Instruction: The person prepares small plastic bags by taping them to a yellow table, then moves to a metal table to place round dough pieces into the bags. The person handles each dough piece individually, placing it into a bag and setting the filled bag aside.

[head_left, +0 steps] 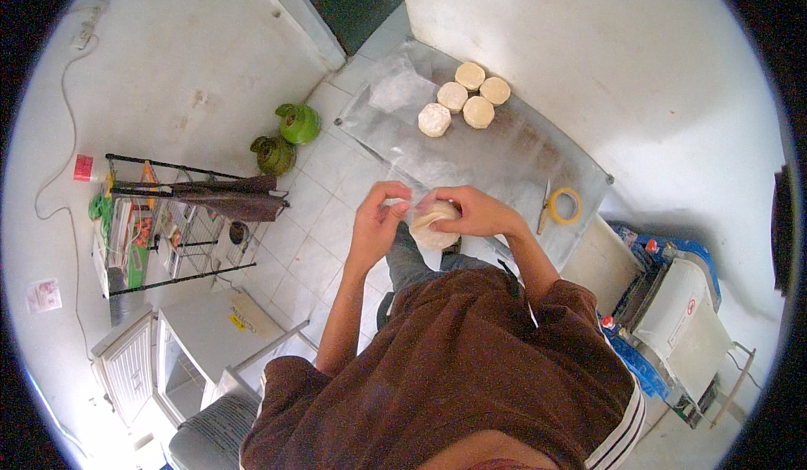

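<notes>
Just off the near edge of the table, my right hand (475, 210) grips a pale stack of round dough wrappers (430, 233), its thumb and fingers wrapped over the top. Clear plastic seems to cover the stack, though its outline is hard to make out. My left hand (381, 218) is closed in a pinch on the plastic at the stack's left side. Further away on the table lie several more pale round stacks (452, 97), grouped near the wall. Clear plastic bags (405, 88) lie to their left.
The grey table (504, 155) carries scissors (545, 208) and a yellow roll of tape (565, 206) at its right end. A white machine (685, 319) stands at right. Green gas cylinders (298, 124), a wire rack (181, 226) and a grey-seated chair (214, 432) are at left.
</notes>
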{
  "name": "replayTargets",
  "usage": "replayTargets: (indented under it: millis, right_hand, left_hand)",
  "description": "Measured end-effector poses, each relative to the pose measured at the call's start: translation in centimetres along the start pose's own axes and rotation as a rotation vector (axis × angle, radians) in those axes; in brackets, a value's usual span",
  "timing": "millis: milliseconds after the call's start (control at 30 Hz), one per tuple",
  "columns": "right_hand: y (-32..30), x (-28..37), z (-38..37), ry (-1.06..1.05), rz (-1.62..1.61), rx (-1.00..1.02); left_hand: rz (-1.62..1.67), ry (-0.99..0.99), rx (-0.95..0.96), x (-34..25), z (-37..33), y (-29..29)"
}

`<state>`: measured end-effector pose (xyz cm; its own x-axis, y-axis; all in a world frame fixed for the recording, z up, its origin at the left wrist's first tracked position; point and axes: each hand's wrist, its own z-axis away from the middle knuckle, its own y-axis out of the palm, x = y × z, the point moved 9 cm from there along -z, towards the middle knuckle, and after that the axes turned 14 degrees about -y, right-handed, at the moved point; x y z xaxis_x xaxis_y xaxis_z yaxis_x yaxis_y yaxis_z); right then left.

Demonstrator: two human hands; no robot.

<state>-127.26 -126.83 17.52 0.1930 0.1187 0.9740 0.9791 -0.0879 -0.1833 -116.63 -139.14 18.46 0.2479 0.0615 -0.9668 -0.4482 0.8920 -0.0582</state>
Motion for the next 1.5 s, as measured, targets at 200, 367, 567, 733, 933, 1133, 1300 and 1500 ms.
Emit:
replayTargets:
  millis: [200, 367, 567, 733, 933, 1133, 1300, 1500]
  right_hand:
    - [-0.5, 1.4, 0.1, -0.086, -0.037, -0.018]
    - [-1.3, 1.1, 0.1, -0.101, 0.061, -0.04]
    - [-1.2, 0.1, 1.8, -0.01, 0.039, -0.015]
    - [-1.0, 0.0, 2.3, 0.012, 0.06, 0.009]
    - [-2.3, 1.9, 2.8, 0.012, 0.052, -0.034]
    - [-5.5, 4.2, 4.0, 0.027, 0.035, -0.115]
    - [-7.8, 4.9, 4.3, 0.063, 0.069, -0.17]
    - [-6.1, 7.2, 2.2, -0.18, 0.293, 0.117]
  left_hand:
    - [-0.071, -0.269, -0.284, 4.8, -5.5, -5.0]
    - [0.396, -0.363, 0.249, 7.6, -5.8, -0.8]
    - [0.482, -0.336, 0.114, 6.2, -6.7, -2.4]
    - [0.739, -0.3, 0.017, 4.4, -6.4, -3.6]
    - [0.764, -0.277, -0.059, 4.7, -5.9, -4.4]
    - [0.79, -0.218, -0.042, 5.7, -5.9, -5.5]
    - [0.85, -0.207, 0.015, 5.5, -5.8, -5.3]
    - [0.823, -0.194, 0.044, 5.1, -6.1, -4.6]
